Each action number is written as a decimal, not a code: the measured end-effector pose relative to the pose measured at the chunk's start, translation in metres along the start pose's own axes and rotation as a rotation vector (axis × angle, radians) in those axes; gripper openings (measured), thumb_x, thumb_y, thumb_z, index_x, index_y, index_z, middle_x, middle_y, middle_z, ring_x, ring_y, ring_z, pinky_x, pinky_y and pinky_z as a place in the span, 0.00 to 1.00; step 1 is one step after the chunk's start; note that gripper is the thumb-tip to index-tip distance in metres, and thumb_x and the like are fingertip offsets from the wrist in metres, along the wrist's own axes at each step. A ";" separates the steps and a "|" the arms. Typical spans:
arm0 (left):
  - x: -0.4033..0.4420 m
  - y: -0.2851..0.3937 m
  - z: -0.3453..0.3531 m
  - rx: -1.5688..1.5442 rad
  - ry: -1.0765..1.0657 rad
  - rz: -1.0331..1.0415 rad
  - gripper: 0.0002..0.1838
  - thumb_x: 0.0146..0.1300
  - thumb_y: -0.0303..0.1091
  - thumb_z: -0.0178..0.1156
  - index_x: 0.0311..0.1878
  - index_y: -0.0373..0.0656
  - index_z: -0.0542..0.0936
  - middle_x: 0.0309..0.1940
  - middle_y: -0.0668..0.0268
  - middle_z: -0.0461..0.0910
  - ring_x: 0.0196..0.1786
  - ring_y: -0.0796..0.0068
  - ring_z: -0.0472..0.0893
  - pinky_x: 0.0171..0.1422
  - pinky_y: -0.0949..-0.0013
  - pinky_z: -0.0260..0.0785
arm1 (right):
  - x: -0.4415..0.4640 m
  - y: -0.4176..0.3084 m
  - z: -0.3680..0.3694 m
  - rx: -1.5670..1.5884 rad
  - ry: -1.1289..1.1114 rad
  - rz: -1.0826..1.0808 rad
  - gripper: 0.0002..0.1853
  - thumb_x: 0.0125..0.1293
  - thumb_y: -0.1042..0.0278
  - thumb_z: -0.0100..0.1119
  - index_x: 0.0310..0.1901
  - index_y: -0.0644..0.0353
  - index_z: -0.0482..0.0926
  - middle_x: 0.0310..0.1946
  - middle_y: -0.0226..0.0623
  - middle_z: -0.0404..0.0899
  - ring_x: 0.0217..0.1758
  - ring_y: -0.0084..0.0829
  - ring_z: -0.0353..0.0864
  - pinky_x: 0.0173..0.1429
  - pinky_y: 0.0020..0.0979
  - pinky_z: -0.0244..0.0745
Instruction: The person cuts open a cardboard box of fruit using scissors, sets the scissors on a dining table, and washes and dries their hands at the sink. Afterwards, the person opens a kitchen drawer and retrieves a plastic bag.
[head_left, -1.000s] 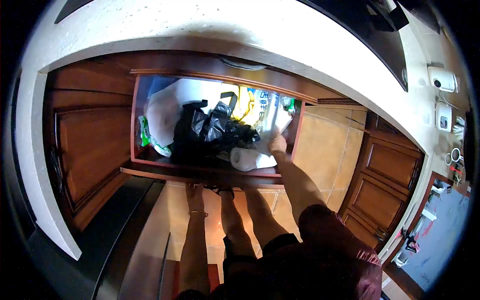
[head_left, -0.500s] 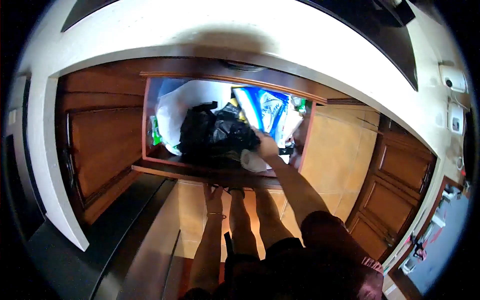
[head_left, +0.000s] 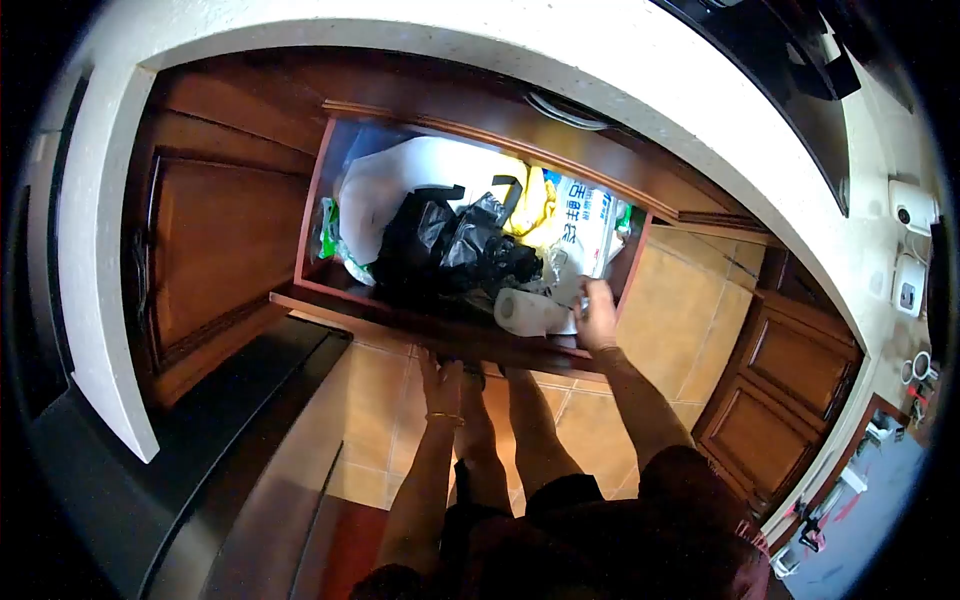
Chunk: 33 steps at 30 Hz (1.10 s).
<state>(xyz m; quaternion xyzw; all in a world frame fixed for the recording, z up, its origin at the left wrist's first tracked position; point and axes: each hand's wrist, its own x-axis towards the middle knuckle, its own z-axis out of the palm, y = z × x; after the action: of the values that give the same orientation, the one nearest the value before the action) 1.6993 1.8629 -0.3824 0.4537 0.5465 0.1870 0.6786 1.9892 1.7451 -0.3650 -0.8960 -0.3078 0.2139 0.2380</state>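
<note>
My right hand [head_left: 598, 315] is at the front right corner of an open wooden drawer [head_left: 450, 345], fingers curled together around something small that I cannot make out. Just left of it lies a white roll [head_left: 525, 312]. Behind it leans a white package with blue characters [head_left: 590, 220]. Black plastic bags [head_left: 430, 240] fill the drawer's middle, with a yellow bag [head_left: 535, 205] behind them and a white plastic bag [head_left: 385, 185] at the left. My left hand [head_left: 438, 380] is by the drawer's outer front, fingers extended and their tips partly hidden by it.
A pale countertop [head_left: 400, 35] curves above the drawer. Wooden cabinet doors [head_left: 230, 280] stand at the left, with more cabinets [head_left: 785, 350] at the right. My legs [head_left: 530, 430] are close to the drawer front, on the tiled floor [head_left: 670, 310].
My right hand has moved right, away from the black bags. The blue-and-white package no longer shows its broad face; the yellow bag and blue characters are now visible. The view has shifted.
</note>
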 end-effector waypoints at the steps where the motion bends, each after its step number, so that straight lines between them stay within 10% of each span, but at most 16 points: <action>1: 0.000 -0.005 -0.002 0.017 0.003 -0.006 0.43 0.61 0.26 0.59 0.75 0.39 0.46 0.73 0.56 0.53 0.71 0.66 0.60 0.67 0.67 0.62 | -0.002 -0.021 0.005 0.024 -0.052 -0.059 0.28 0.52 0.79 0.60 0.57 0.62 0.68 0.49 0.53 0.71 0.58 0.54 0.69 0.58 0.44 0.68; 7: -0.006 0.013 -0.017 0.082 0.016 -0.019 0.43 0.61 0.29 0.62 0.75 0.39 0.48 0.73 0.54 0.53 0.72 0.66 0.59 0.66 0.65 0.64 | 0.040 -0.104 0.056 0.039 0.122 -0.183 0.44 0.50 0.73 0.68 0.69 0.56 0.57 0.67 0.56 0.57 0.67 0.55 0.60 0.70 0.45 0.57; 11: -0.012 0.010 -0.028 -0.089 0.019 -0.093 0.44 0.61 0.27 0.61 0.75 0.45 0.46 0.74 0.54 0.50 0.69 0.64 0.63 0.63 0.65 0.68 | 0.063 -0.139 0.080 -0.040 -0.155 0.040 0.58 0.47 0.70 0.73 0.75 0.40 0.42 0.73 0.58 0.41 0.61 0.59 0.69 0.60 0.45 0.71; 14: -0.016 -0.025 -0.044 -0.029 0.016 0.026 0.44 0.62 0.24 0.59 0.76 0.52 0.46 0.74 0.55 0.46 0.64 0.62 0.69 0.58 0.65 0.71 | 0.066 -0.121 0.113 -0.034 -0.349 0.225 0.61 0.49 0.69 0.71 0.74 0.36 0.32 0.58 0.65 0.68 0.54 0.60 0.75 0.54 0.47 0.73; 16: -0.031 -0.005 -0.036 0.171 0.036 0.110 0.48 0.59 0.34 0.65 0.76 0.45 0.44 0.73 0.51 0.51 0.67 0.58 0.67 0.63 0.63 0.70 | 0.047 -0.069 0.154 -0.027 -0.441 -0.028 0.46 0.55 0.66 0.63 0.73 0.41 0.48 0.36 0.58 0.80 0.43 0.61 0.79 0.50 0.50 0.73; 20: -0.039 0.026 -0.030 0.048 0.099 -0.163 0.46 0.60 0.35 0.63 0.76 0.46 0.45 0.70 0.55 0.57 0.59 0.62 0.74 0.53 0.68 0.75 | 0.009 -0.071 0.140 -0.197 -0.516 -0.075 0.27 0.55 0.66 0.58 0.60 0.54 0.71 0.39 0.54 0.80 0.45 0.57 0.78 0.52 0.49 0.72; 27: -0.044 0.007 -0.037 0.096 0.098 -0.162 0.40 0.63 0.32 0.58 0.75 0.45 0.48 0.55 0.60 0.71 0.48 0.71 0.76 0.47 0.74 0.71 | 0.031 -0.075 0.108 -0.234 -0.546 0.108 0.13 0.56 0.65 0.59 0.40 0.63 0.80 0.36 0.55 0.80 0.44 0.52 0.80 0.49 0.45 0.73; 33: -0.052 0.034 -0.053 0.018 0.111 -0.159 0.38 0.66 0.36 0.55 0.74 0.41 0.48 0.61 0.57 0.66 0.53 0.69 0.75 0.53 0.72 0.70 | 0.050 -0.029 0.090 0.462 -0.019 0.335 0.11 0.63 0.65 0.61 0.41 0.64 0.79 0.32 0.38 0.82 0.32 0.35 0.77 0.39 0.33 0.72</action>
<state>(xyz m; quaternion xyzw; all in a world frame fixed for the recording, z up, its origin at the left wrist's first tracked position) 1.6417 1.8631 -0.3243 0.4038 0.6192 0.1524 0.6560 1.9641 1.8248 -0.4323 -0.8545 -0.1007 0.3233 0.3940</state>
